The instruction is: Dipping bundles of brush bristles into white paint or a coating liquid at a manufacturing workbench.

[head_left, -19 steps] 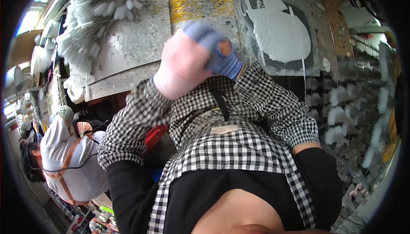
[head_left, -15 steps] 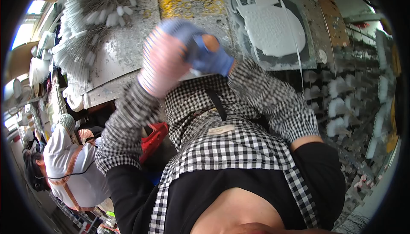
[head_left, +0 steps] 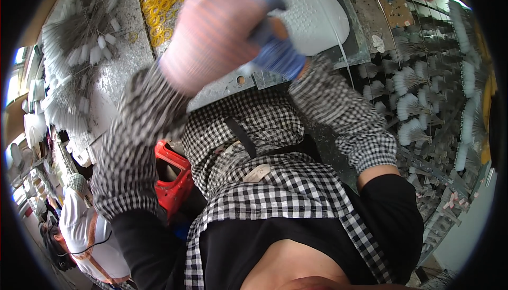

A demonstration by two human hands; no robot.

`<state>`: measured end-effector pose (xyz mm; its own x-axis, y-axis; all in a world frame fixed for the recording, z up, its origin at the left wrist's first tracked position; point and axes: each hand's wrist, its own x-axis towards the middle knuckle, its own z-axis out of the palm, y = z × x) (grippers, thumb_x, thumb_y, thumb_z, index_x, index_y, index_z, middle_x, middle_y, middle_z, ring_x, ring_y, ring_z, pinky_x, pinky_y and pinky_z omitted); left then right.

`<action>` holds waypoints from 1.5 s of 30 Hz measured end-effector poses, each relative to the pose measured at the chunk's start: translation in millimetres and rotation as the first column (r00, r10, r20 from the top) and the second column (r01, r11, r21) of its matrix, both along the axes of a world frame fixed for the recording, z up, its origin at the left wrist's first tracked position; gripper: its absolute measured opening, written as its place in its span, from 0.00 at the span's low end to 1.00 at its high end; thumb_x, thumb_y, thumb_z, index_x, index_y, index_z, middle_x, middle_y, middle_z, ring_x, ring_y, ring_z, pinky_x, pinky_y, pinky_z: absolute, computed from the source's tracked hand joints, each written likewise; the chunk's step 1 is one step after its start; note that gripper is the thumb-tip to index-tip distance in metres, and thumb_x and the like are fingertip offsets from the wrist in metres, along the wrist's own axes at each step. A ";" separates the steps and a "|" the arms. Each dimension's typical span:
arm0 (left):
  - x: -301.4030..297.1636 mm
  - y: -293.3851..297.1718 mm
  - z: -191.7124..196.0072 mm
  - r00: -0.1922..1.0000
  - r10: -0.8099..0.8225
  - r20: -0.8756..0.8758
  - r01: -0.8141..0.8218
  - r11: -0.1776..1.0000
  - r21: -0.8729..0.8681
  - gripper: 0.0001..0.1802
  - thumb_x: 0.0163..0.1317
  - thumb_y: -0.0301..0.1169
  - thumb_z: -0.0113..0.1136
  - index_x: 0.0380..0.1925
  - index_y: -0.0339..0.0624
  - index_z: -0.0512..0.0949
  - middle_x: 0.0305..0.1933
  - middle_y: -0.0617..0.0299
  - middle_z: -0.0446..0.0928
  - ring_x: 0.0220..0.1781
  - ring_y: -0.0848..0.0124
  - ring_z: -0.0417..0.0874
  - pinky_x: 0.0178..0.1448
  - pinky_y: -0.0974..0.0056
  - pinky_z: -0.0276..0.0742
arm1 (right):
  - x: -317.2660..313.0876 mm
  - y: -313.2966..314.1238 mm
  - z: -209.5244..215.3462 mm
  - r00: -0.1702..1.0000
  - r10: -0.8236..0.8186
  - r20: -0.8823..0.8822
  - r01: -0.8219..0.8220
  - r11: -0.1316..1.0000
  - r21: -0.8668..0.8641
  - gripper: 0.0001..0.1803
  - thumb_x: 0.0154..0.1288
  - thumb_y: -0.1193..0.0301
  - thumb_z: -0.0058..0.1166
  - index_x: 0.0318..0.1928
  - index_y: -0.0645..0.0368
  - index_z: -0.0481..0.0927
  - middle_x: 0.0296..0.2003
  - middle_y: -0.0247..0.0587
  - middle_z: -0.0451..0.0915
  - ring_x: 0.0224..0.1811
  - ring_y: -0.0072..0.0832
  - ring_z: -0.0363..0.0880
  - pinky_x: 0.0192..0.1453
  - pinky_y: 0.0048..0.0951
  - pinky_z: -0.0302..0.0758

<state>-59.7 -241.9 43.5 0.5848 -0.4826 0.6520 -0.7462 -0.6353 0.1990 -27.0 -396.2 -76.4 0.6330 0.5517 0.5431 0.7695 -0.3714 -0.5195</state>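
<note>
My left hand (head_left: pixel 211 38), in a pink-and-blue striped glove, is raised over the table's near edge and smeared by motion. It overlaps my right hand (head_left: pixel 283 57), which wears a blue glove with an orange-brown patch near the thumb. The left hand's blue-grey fingers lie over or against the right hand; their grip is blurred. Most of the right fingers are hidden behind the left hand. Whether anything is held between them does not show. Just beyond the right hand, white paste (head_left: pixel 317 22) spreads on a dark sheet, with a thin white stick (head_left: pixel 329 19) across it.
Yellow rings (head_left: pixel 161 9) lie on the table's far side. Bundles of white-tipped wire brushes (head_left: pixel 79 51) stand at left. Racks of white bristle brushes (head_left: pixel 415 107) fill the right. A red plastic stool (head_left: pixel 177 184) is beside my lap. Another person (head_left: pixel 87 232) works at lower left.
Both hands have moved together, rising closer to the camera, with the left hand now larger and farther up. The table has shifted leftward and upward in view as my head moved.
</note>
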 end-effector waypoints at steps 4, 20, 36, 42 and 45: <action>81.0 -67.7 -1.6 0.970 -0.242 0.027 0.243 0.969 -0.042 0.11 0.53 0.27 0.62 0.37 0.41 0.83 0.39 0.52 0.80 0.44 0.50 0.83 0.49 0.53 0.81 | 60.4 -57.0 -14.5 0.965 -0.143 -0.221 0.144 0.990 -0.011 0.24 0.71 0.55 0.63 0.57 0.60 0.80 0.44 0.40 0.86 0.44 0.28 0.85 0.48 0.28 0.85; 125.5 -86.4 -32.1 0.928 -0.360 0.096 0.367 0.928 -0.068 0.08 0.54 0.28 0.63 0.35 0.39 0.83 0.38 0.50 0.80 0.41 0.50 0.82 0.47 0.52 0.80 | 88.2 -84.3 -77.3 0.582 -0.509 0.633 0.738 0.657 -0.150 0.27 0.71 0.54 0.56 0.61 0.59 0.76 0.44 0.45 0.82 0.42 0.35 0.84 0.45 0.38 0.82; 105.9 -55.5 -36.7 0.974 -0.228 0.022 0.229 0.968 -0.100 0.10 0.55 0.24 0.61 0.38 0.40 0.84 0.38 0.52 0.79 0.42 0.51 0.82 0.48 0.53 0.81 | 94.9 -54.8 -62.0 0.840 -0.532 0.107 0.535 0.777 -0.332 0.23 0.77 0.58 0.49 0.66 0.54 0.72 0.55 0.38 0.80 0.56 0.24 0.79 0.58 0.26 0.76; 113.7 -70.5 -33.6 0.956 -0.269 0.115 0.275 0.961 -0.035 0.10 0.55 0.25 0.62 0.38 0.40 0.84 0.38 0.52 0.79 0.43 0.52 0.82 0.48 0.52 0.80 | 94.0 -77.7 -46.9 0.864 -0.254 0.436 0.437 0.808 -0.395 0.25 0.77 0.58 0.50 0.68 0.56 0.71 0.56 0.39 0.79 0.59 0.27 0.77 0.62 0.30 0.75; 119.3 -79.6 -32.5 0.965 -0.251 0.075 0.254 0.967 -0.028 0.11 0.54 0.26 0.61 0.39 0.40 0.84 0.39 0.53 0.79 0.43 0.51 0.82 0.48 0.52 0.80 | 95.1 -87.4 -57.9 0.887 -0.296 0.354 0.435 0.791 -0.430 0.27 0.78 0.57 0.50 0.69 0.56 0.70 0.59 0.40 0.77 0.62 0.28 0.74 0.66 0.32 0.73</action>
